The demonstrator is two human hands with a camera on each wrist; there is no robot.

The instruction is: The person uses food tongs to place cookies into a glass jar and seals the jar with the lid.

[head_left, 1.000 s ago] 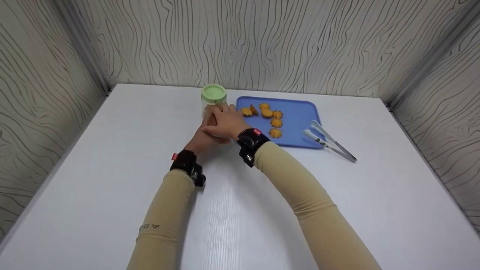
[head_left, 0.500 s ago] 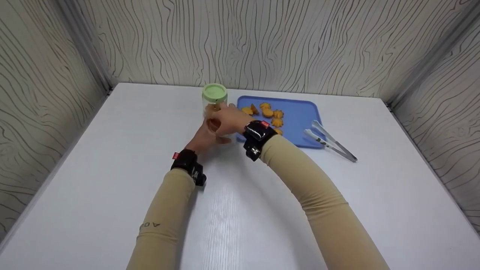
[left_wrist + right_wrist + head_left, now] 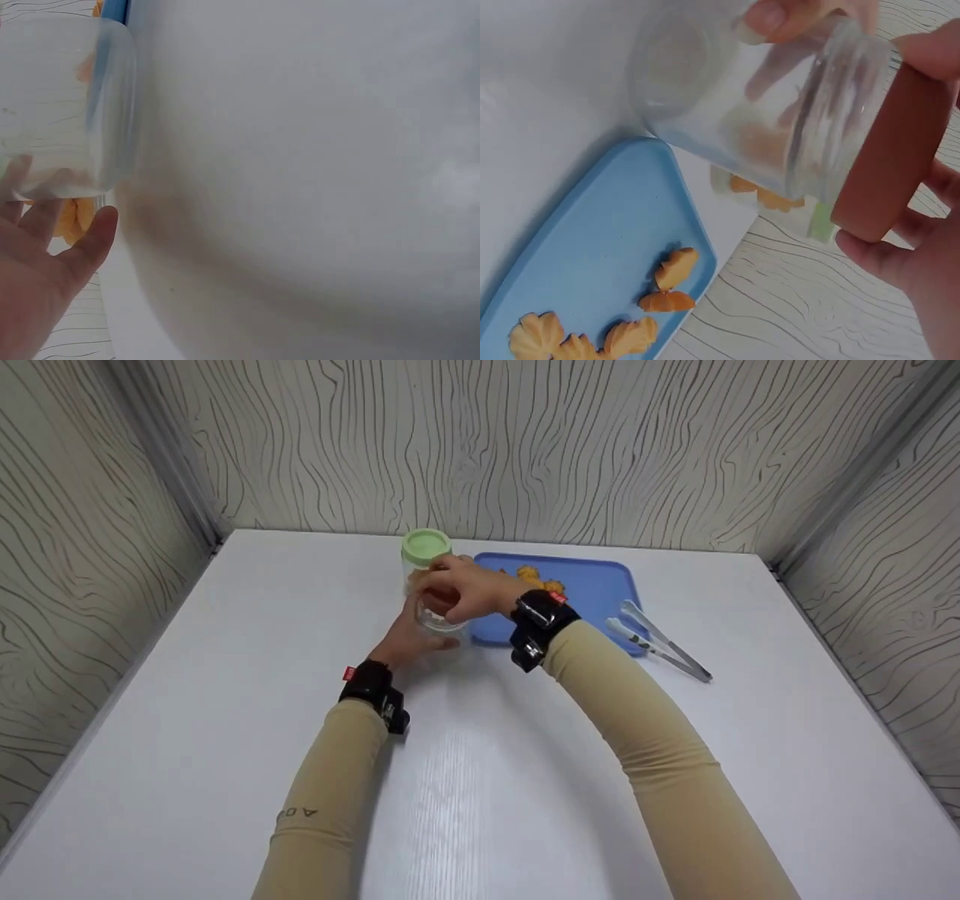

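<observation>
My left hand (image 3: 409, 639) grips a clear, see-through jar (image 3: 697, 82) in front of the tray's left end. Its fingers (image 3: 45, 214) lie along the jar's side in the left wrist view. My right hand (image 3: 476, 585) holds a brown lid (image 3: 900, 150) by its edge, fingers and thumb spread round it. In the right wrist view the lid stands at the jar's mouth, and the glass screw rim shows beside it. Nothing shows inside the jar. A second jar with a green lid (image 3: 426, 544) stands just behind my hands, with cookies in it.
A blue tray (image 3: 600, 581) with several flower-shaped cookies (image 3: 536, 336) lies behind and right of my hands. Metal tongs with pale tips (image 3: 664, 645) rest over its right front corner. A wood-patterned wall (image 3: 525, 450) rises behind the white table (image 3: 225, 697).
My right hand has drawn back to the right and up with the brown lid, turning from flat over the jar's top. The jar's rim now shows. My left hand has stayed in place.
</observation>
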